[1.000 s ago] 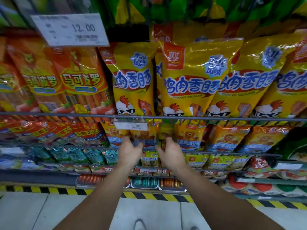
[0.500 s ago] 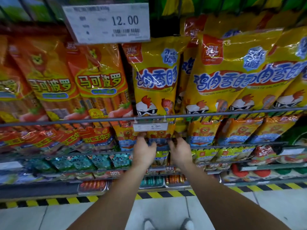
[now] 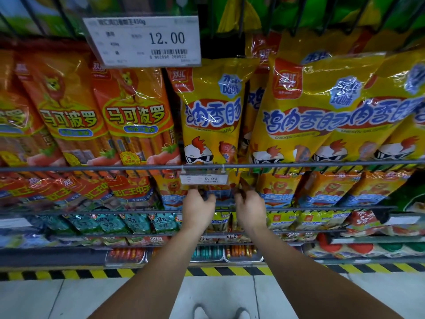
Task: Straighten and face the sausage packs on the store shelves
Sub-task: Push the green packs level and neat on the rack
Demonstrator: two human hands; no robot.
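Head view, close, angled downward at stocked store shelves (image 3: pixel 207 167).

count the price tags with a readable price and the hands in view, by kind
readable price tags: 2, 12.00 tag and 9.90 tag
hands: 2, left hand and right hand
total: 4

A row of tall sausage packs (image 3: pixel 128 116) is standing on the upper shelf behind a wire rail (image 3: pixel 92 168), with chicken sausage packs (image 3: pixel 211 116) sitting to their right. A large price tag (image 3: pixel 142 40) is hanging above them. A small price tag (image 3: pixel 203 179) is hanging from the rail. Just below it, the left hand (image 3: pixel 197 209) and right hand (image 3: pixel 250 209) are reaching side by side to a pack (image 3: pixel 220 194) on the next shelf down. Further shelves are lying beneath, above the floor (image 3: pixel 46 295).
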